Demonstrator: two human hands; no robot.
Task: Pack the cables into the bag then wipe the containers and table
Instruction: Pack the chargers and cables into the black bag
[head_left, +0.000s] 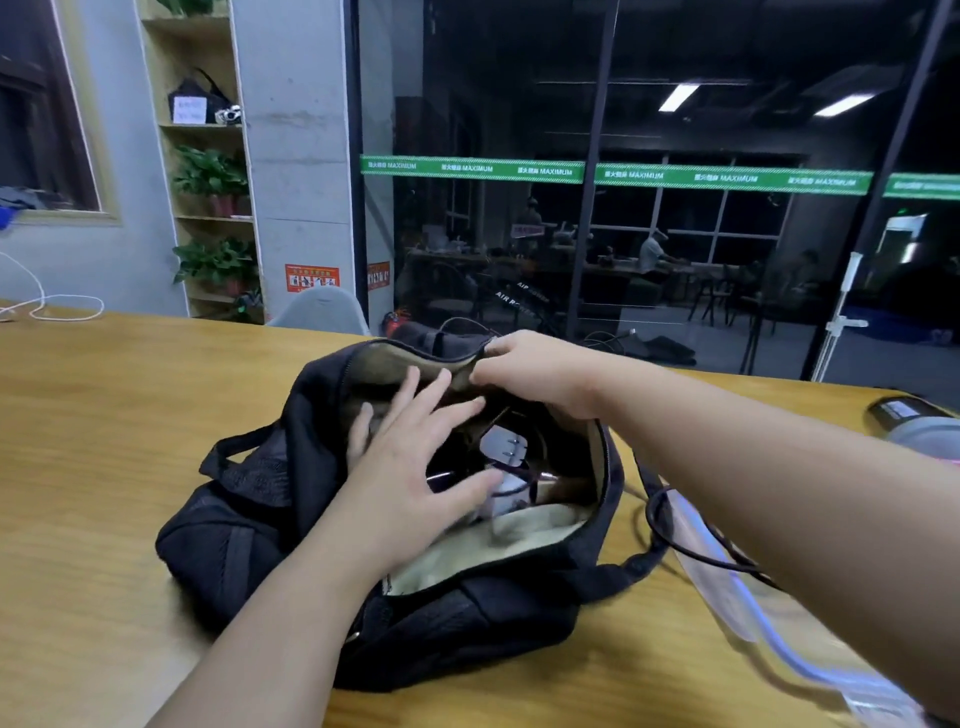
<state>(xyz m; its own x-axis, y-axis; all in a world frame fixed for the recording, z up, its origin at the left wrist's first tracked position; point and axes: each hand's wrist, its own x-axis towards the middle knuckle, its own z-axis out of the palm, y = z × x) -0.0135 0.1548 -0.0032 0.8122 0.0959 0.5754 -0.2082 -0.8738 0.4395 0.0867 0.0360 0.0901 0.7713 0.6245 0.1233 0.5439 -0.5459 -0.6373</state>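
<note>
Black bag (249, 540) lying open on the counter (104, 415), white charger (503, 447) sitting inside. Left grip (410, 457) hovering spread over the opening; right grip (530, 371) pinching the far rim.

A wooden desk (104, 467) carries a black bag (249, 519) at its middle. A clear plastic container (727, 587) lies just right of the bag, a black cable (691, 551) across it. A white cord (47, 304) rests far left, a dark lidded container (914, 421) far right.

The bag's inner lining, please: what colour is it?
Beige lining, head view.
</note>
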